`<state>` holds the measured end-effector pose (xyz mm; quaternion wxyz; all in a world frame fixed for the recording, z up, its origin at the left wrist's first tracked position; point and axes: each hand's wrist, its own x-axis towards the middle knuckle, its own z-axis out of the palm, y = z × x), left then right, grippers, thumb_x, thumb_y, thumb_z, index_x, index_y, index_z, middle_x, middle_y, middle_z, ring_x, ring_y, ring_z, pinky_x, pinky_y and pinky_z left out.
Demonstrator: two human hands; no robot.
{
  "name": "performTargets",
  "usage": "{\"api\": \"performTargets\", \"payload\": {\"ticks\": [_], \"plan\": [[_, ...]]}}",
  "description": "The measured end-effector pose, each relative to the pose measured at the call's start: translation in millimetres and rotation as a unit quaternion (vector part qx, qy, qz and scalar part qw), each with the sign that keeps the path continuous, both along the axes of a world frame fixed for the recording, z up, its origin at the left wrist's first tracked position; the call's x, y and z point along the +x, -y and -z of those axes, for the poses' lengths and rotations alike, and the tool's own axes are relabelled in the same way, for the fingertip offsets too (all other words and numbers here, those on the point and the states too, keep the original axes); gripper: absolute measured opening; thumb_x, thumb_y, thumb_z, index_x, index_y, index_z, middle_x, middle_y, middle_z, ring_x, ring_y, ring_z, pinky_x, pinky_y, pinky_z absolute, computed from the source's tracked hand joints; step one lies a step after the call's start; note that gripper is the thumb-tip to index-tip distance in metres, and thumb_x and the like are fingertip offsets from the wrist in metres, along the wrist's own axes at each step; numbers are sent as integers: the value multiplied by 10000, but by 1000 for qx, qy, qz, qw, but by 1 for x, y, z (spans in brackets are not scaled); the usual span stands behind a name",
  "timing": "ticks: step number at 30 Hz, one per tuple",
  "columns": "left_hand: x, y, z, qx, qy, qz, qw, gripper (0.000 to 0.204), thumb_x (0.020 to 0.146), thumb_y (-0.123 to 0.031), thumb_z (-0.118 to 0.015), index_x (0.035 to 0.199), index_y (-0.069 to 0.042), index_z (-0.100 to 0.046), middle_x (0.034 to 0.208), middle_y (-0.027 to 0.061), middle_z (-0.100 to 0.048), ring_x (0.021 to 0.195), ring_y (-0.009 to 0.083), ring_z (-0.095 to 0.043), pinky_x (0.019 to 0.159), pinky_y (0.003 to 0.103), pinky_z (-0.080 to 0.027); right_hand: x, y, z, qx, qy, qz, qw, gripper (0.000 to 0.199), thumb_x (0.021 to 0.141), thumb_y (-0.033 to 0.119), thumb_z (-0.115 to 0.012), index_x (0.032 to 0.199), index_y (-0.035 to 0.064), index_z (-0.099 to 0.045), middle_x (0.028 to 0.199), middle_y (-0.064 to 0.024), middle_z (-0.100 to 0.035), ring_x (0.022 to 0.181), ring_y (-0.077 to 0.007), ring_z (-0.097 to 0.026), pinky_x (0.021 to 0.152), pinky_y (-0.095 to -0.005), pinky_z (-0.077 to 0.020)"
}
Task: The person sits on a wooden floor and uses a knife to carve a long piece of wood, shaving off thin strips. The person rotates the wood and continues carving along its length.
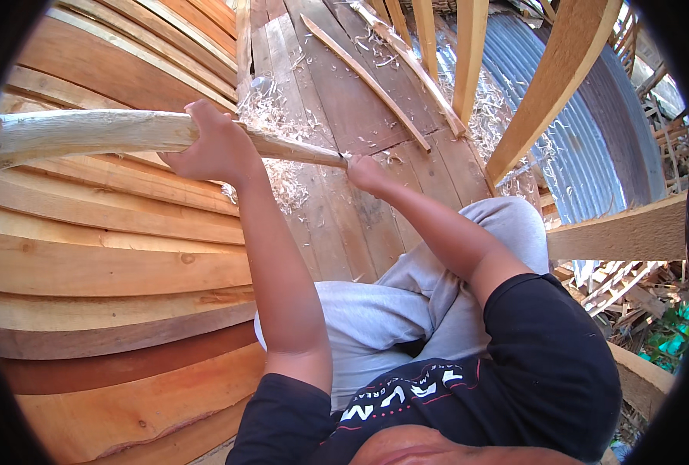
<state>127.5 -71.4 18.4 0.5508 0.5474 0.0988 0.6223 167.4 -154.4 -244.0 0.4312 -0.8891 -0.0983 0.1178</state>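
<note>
A pale, peeled wooden pole (89, 133) runs across the person's front, from the left rim of the view to just above the plank floor (344, 217). The left hand (219, 146) clasps the pole partway along, its digits spread over the upper and lower edges. The right hand (368, 174) is closed in a fist around the pole's narrow end; its fingertips are hidden. The thick end passes over a row of sawn boards (112, 260) on the left; whether it touches them I cannot tell.

Curled wood shavings (271, 116) lie on the floor beyond the left hand. Farther off, a thin wooden strip (368, 84) lies slantwise, with a longer, rougher pole (410, 62) beside it. Wooden posts (555, 97) stand on the right, near a corrugated metal sheet (592, 174) strewn with shavings. The person wears grey trousers (375, 310) and a black T-shirt (554, 364).
</note>
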Motion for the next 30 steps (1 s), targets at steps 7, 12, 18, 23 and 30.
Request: {"api": "performTargets", "payload": {"ticks": [7, 12, 18, 23, 30], "plan": [[1, -28, 13, 57, -32, -44, 997, 513, 755, -52, -578, 1192, 126, -377, 929, 148, -571, 657, 173, -542, 558, 279, -498, -8, -37, -73, 151, -12, -38, 988, 501, 951, 289, -316, 858, -85, -637, 905, -351, -619, 809, -440, -634, 775, -527, -457], [-2, -1, 4, 0, -40, 8, 999, 452, 833, -51, -627, 1198, 87, -398, 958, 144, -535, 778, 183, -553, 666, 282, -500, -6, 9, 50, 60, -89, 18, 994, 519, 948, 303, -328, 870, -110, -633, 883, -341, -630, 828, -450, -637, 802, -500, -463], [-2, -6, 24, 60, -25, 13, 998, 698, 862, -190, -708, 1331, 47, -250, 1034, 160, -524, 871, 191, -584, 671, 311, -535, -2, -20, -50, 135, -4, 7, 991, 526, 952, 301, -307, 899, -112, -629, 763, -288, -629, 724, -380, -649, 666, -458, -488], [-17, -28, 43, 100, 3, 169, 981, 825, 861, -273, -719, 1379, -3, -135, 1015, 155, -509, 804, 188, -576, 656, 307, -546, 10, 5, 4, 96, -157, 6, 983, 575, 961, 323, -259, 896, -130, -608, 787, -324, -621, 763, -427, -639, 733, -470, -483], [-55, -69, 58, 92, -41, 8, 995, 692, 922, -404, -605, 1294, 11, -194, 878, 139, -510, 710, 196, -591, 632, 316, -541, -22, -25, -82, 91, -46, -111, 989, 551, 945, 312, -288, 866, -129, -608, 867, -362, -609, 850, -477, -619, 815, -499, -471]]}}
